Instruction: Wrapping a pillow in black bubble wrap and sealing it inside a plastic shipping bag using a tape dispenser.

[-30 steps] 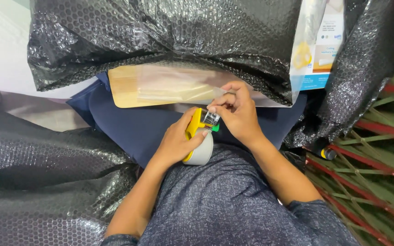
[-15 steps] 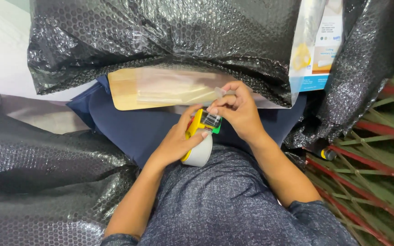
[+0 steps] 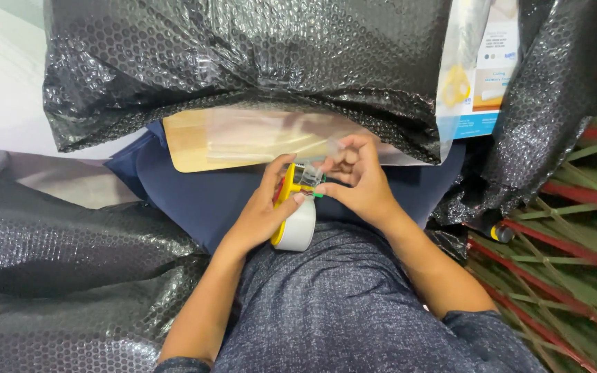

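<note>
Black bubble wrap (image 3: 243, 55) filled most of what I saw through the head camera, one big sheet draped over the parcel ahead of me and another heaped at my left (image 3: 70, 262). From under the upper sheet a pale wooden board (image 3: 195, 141) in a clear plastic sleeve stuck out, lying on a dark blue cushion (image 3: 202, 190). At the top right stood one printed package (image 3: 481, 69), upright and rectangular, white with a blue band at its lower edge and a yellow ring-shaped picture on its clear side. I could not tell what it contained.

My left hand (image 3: 260, 214) was clamped around one yellow tape dispenser (image 3: 291, 207), which carried a single pale roll of tape and sat in my lap just below the board. My right hand (image 3: 357, 179) met it at the dispenser's top, fingertips pinched on the clear tape end by the green cutter, so both hands were together on the tool.

To the right lay a mat (image 3: 561, 228) woven in red and green strips, with one small black-and-yellow object (image 3: 495, 231) at its edge.
</note>
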